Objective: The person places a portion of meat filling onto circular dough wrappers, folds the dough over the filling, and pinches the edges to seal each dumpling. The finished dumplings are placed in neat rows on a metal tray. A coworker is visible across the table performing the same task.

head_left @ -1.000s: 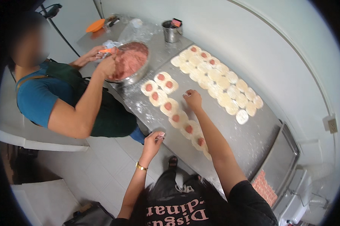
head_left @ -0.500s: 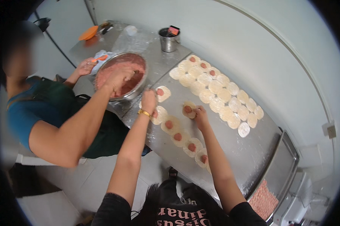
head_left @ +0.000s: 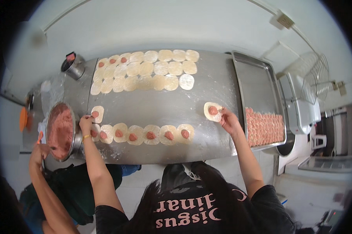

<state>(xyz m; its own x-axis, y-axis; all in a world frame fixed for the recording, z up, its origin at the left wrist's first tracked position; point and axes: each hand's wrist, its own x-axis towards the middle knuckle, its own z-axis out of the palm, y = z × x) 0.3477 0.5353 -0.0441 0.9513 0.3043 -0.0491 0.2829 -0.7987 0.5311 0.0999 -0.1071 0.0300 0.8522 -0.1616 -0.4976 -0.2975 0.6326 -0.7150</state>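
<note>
The right hand [head_left: 229, 120] pinches one wrapper [head_left: 207, 116] at its right edge, fingertips nearly together; the disc extends leftward from them over the table [head_left: 164, 107], its meat [head_left: 212, 110] just beside the fingers, near the tray [head_left: 258, 78]. The left hand [head_left: 86, 124] reaches the left end of the filled row [head_left: 157, 130], fingers bent; whether they grip anything cannot be told.

The right hand [head_left: 229, 121] holds 1 filled wrapper [head_left: 212, 111] over the table [head_left: 164, 107], left of a tray [head_left: 258, 78] with pink dumplings [head_left: 264, 126] at its near end. The left hand [head_left: 86, 123] is at the left end of a near row of 7 filled wrappers [head_left: 135, 134], just right of a bowl [head_left: 77, 134] of meat [head_left: 61, 126]. On the table's far side lie 3 rows of wrappers [head_left: 146, 68], 3 topped.
</note>
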